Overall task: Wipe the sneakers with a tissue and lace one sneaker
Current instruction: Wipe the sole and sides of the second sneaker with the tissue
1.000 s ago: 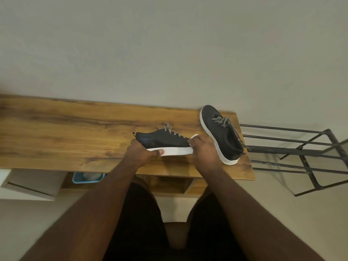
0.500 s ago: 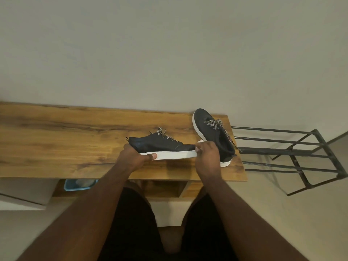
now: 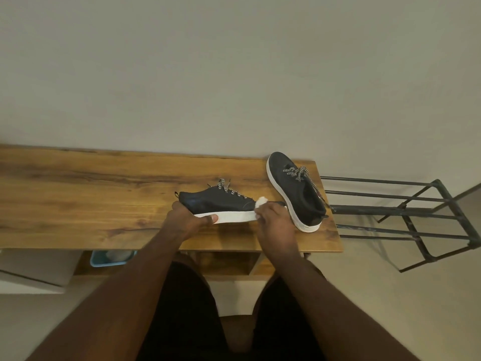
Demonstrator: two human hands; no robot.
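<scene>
The right hand [image 3: 273,217] pinches a white tissue [image 3: 261,201] against the toe end of the near sneaker [image 3: 221,201], fingers curled over the wad. The left hand [image 3: 186,220] grips the heel end of the same sneaker, thumb pressed on the white sole sidewall. The sneaker's long axis runs left to right, heel left and toe right, tipped so the sole sidewall faces the person; any further wiping stroke would likely run leftward along that axis. The second sneaker [image 3: 296,194] stands just beside the right hand, toe toward the wall, near the right edge of the wooden table [image 3: 78,194]; it limits clearance to the right. A metal rack [image 3: 406,212] stands beyond the table edge.
</scene>
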